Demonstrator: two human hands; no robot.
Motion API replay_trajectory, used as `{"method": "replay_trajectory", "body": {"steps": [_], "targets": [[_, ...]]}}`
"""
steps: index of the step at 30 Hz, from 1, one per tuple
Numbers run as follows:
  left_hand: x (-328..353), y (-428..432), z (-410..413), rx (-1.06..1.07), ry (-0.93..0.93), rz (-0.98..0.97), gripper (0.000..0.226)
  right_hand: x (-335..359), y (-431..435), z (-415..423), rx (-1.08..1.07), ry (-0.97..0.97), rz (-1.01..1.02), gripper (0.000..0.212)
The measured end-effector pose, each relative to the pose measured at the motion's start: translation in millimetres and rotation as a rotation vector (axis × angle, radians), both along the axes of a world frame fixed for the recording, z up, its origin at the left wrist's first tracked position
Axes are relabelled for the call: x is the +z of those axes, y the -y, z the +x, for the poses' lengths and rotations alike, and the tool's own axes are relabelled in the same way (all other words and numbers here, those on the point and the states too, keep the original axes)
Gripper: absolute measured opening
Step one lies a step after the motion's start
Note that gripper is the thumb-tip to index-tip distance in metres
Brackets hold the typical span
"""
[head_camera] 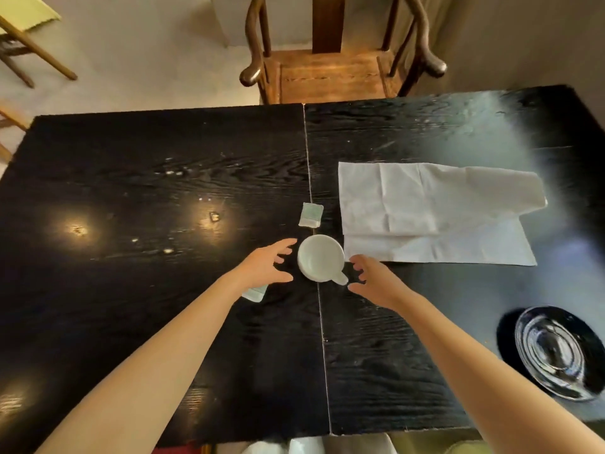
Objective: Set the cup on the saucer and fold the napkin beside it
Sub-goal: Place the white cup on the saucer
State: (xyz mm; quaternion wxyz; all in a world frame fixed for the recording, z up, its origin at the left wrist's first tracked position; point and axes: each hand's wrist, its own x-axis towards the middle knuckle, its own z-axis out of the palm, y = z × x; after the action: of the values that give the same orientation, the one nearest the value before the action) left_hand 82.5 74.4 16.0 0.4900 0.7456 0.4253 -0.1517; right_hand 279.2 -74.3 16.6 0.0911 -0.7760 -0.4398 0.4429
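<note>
A white cup (320,257) stands upright on the black table (147,191), its handle pointing toward the near right. My left hand (266,265) hovers just left of the cup with fingers spread, holding nothing. On the cup's right, close to the handle, my right hand (373,281) is open with curled fingers, apart from it. A clear glass saucer (556,352) lies at the near right of the table. The white napkin (432,211) is spread out, loosely half-folded, beyond and right of the cup.
A small pale green packet (311,215) lies just beyond the cup. Another pale packet (255,293) shows partly under my left wrist. A wooden armchair (330,73) stands at the table's far side. The table's near edge runs below my forearms.
</note>
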Motion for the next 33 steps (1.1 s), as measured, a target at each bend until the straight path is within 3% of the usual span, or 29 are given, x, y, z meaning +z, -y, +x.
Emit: {"method": "replay_trajectory", "body": {"steps": [9, 18, 28, 33], "targets": [[-43, -6, 28, -0.017, 0.246, -0.171, 0.097, -32, -1, -23, -0.18, -0.049, 0.075, 0.022], [-48, 7, 41, 0.082, 0.383, -0.144, 0.084, -35, 9, -18, -0.413, -0.122, 0.165, 0.025], [-10, 82, 96, 0.145, 0.515, 0.057, 0.078, -9, 63, 21, -0.57, 0.101, 0.367, 0.018], [11, 125, 140, 0.081, 0.577, 0.03, 0.077, 9, 124, 57, -0.695, 0.116, 0.562, 0.015]]}}
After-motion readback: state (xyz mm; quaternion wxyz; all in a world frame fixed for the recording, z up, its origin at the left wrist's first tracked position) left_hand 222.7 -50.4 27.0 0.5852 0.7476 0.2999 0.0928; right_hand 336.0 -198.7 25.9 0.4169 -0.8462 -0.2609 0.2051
